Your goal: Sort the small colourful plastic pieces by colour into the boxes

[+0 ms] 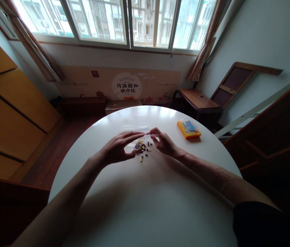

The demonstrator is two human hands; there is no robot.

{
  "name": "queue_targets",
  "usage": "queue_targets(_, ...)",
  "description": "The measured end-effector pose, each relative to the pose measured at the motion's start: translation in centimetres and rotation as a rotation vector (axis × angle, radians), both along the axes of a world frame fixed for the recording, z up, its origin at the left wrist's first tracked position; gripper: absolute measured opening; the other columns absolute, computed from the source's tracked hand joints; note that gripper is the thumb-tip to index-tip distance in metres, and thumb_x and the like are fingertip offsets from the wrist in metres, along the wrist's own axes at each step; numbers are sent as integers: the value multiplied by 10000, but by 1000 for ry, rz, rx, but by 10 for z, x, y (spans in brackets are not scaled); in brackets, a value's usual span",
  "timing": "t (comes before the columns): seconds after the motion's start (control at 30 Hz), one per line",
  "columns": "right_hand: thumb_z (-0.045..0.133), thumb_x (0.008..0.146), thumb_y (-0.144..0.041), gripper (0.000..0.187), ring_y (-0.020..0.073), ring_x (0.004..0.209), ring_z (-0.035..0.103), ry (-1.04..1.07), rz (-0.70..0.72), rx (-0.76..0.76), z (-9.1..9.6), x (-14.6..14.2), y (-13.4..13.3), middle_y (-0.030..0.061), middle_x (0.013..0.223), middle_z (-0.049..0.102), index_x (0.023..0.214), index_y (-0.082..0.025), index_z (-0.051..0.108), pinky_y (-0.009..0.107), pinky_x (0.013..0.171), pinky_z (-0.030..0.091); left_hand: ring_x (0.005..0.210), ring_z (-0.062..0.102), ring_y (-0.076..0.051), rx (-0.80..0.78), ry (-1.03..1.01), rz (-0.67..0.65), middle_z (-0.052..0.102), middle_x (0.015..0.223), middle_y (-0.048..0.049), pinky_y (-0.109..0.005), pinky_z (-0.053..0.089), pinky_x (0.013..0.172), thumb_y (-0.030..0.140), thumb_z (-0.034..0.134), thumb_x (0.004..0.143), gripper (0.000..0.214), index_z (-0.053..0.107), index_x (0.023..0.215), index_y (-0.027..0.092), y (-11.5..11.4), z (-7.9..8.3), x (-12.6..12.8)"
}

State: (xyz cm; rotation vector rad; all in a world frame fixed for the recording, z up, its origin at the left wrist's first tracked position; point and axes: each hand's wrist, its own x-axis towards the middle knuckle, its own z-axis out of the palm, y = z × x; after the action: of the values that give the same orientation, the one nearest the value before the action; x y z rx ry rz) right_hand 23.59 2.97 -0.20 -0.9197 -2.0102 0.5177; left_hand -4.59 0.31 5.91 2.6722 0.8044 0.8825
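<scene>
A clear plastic box (139,144) is tilted over the white table, with dark and yellow bits inside it. My left hand (117,148) curves around its left side, thumb below and fingers along the top. The thumb and fingers of my right hand (164,142) pinch a clear plastic edge at the upper right; whether this edge is part of the same box is hard to tell. Small dark brown and yellow pieces (142,150) lie loose on the tabletop beneath and between my hands. Their exact kind is too small to make out.
Several faint transparent plastic shapes (134,124) lie behind my hands. A yellow-orange box (188,130) with a blue picture rests on the right of the round white table (145,206). Beyond stand a wooden bench (198,98) and a long printed cardboard panel (83,80).
</scene>
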Motion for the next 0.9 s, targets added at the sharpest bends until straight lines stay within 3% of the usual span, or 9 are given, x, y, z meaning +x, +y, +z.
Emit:
queue_targets(0.17, 532, 1068, -265, 138, 254, 966, 789, 28, 3, 5, 1, -1, -1, 84, 1123, 795, 1183, -237, 602, 377, 865, 620, 1385, 680, -312, 40, -22, -30, 696, 1524, -86, -490, 570, 1203, 201, 758, 891, 706, 632, 1577, 308, 0, 1, 0)
queue_targets(0.3, 642, 1056, -362, 173, 254, 996, 798, 140, -45, 14, 3, -3, 0, 68, 1112, 805, 1176, -237, 646, 392, 901, 647, 1372, 684, -302, -1, -202, 0, 682, 1519, -124, -470, 600, 1176, 236, 810, 911, 649, 649, 1540, 259, 2, -1, -2)
queue_targets(0.43, 616, 1098, -486, 262, 244, 1059, 806, 256, -19, -49, 10, -6, 3, 57, 1110, 831, 1098, -243, 714, 427, 1019, 643, 1385, 686, -308, -159, -433, -1, 676, 1511, -143, -484, 585, 1205, 278, 862, 915, 661, 614, 1527, 237, 7, -15, 2)
queue_targets(0.53, 620, 1089, -581, 354, 239, 982, 816, 337, -45, -87, 20, -3, 9, 64, 1077, 833, 1069, -238, 704, 426, 966, 661, 1390, 693, -336, -320, -523, 22, 644, 1549, -166, -527, 569, 1220, 348, 853, 944, 673, 568, 1543, 232, 9, -30, 8)
queue_targets(0.6, 618, 1085, -614, 379, 228, 902, 810, 336, -77, -69, 28, 5, 18, 57, 1041, 827, 1069, -241, 682, 409, 904, 662, 1416, 673, -350, -355, -489, 71, 623, 1578, -170, -544, 564, 1218, 394, 838, 963, 681, 552, 1561, 238, 10, -38, 11)
queue_targets(0.7, 566, 1113, -604, 372, 220, 882, 789, 222, -134, 31, 41, 28, 38, 50, 1032, 816, 1098, -247, 668, 389, 883, 637, 1486, 602, -354, -280, -358, 124, 595, 1608, -161, -567, 483, 1282, 439, 816, 981, 655, 574, 1557, 243, 10, -44, 11)
queue_targets(0.8, 536, 1126, -581, 368, 221, 876, 767, 45, -169, 88, 50, 58, 65, 57, 1027, 809, 1098, -240, 671, 367, 848, 609, 1516, 563, -350, -219, -188, 112, 578, 1626, -151, -564, 442, 1308, 491, 780, 1001, 637, 584, 1558, 250, 10, -47, 7)
queue_targets(0.9, 542, 1118, -510, 318, 211, 848, 748, -61, -134, 34, 49, 83, 93, 61, 1000, 797, 1060, -225, 669, 346, 815, 591, 1501, 574, -356, -215, -34, 71, 590, 1621, -149, -560, 470, 1283, 527, 758, 1002, 664, 570, 1577, 253, 12, -53, 5)
